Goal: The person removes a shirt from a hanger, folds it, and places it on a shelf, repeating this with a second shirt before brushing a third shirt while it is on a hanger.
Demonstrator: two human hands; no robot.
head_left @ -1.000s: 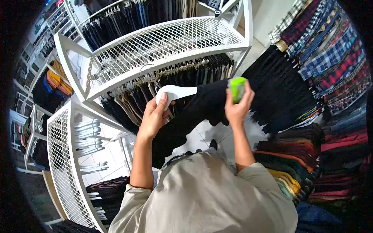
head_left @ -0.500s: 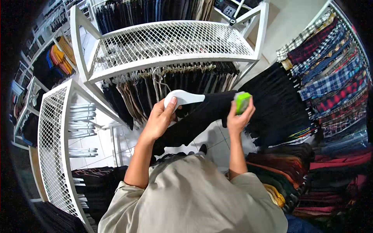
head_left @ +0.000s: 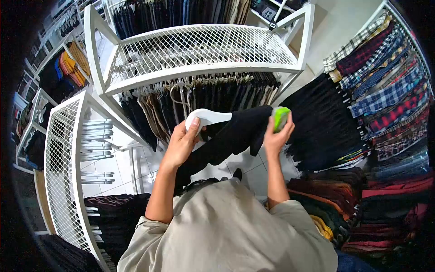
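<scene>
My left hand (head_left: 181,144) is closed round one end of a white hanger (head_left: 212,117), thumb on top. A black garment (head_left: 244,127) hangs from it, its cloth sloping down toward my body and covering the hanger's other end. In my closed right hand (head_left: 278,138) is a small lime-green and grey block-shaped tool (head_left: 282,117), at the right end of the garment's top edge. I cannot tell what kind of tool it is.
Ahead stands a white rack with a mesh top (head_left: 199,45) and a row of hung trousers (head_left: 213,97). Plaid shirts (head_left: 374,102) hang on the right, past hung black clothes (head_left: 317,122). White hangers (head_left: 96,136) line the left rack's mesh frame (head_left: 63,149).
The hanger has shifted slightly left and down with my left hand. The tool stays at the garment's right end, and the garment's lower folds have swung a little.
</scene>
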